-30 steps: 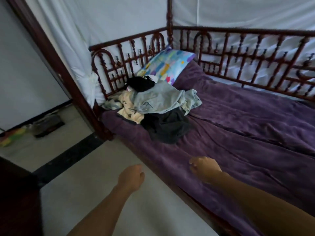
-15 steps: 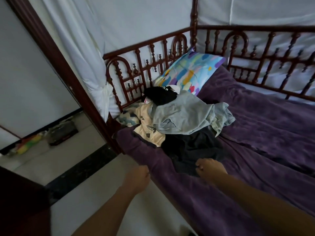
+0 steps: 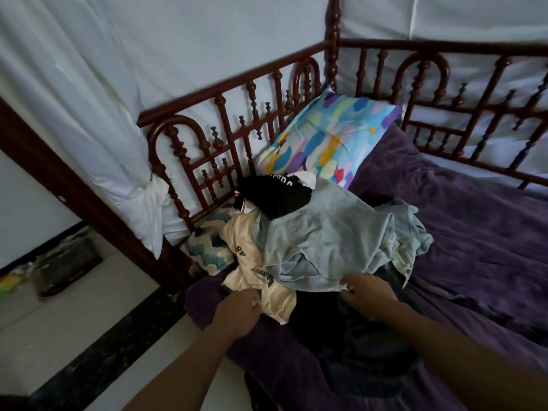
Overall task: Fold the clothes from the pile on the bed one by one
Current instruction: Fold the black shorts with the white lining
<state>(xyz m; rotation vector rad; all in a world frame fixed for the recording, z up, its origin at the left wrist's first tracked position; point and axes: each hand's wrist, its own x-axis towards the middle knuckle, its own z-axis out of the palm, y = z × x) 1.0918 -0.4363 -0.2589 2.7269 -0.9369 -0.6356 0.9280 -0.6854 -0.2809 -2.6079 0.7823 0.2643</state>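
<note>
Clothes pile on purple bed, left-hand fingers pinching cream garment, right-hand fingers gripping grey-blue garment

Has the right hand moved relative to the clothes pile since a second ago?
Yes. The right hand has moved forward from the bare purple bedspread to the clothes pile, now at the hem of the light blue garment.

White lettering on black garment, print on cream shirt, both unreadable
</note>
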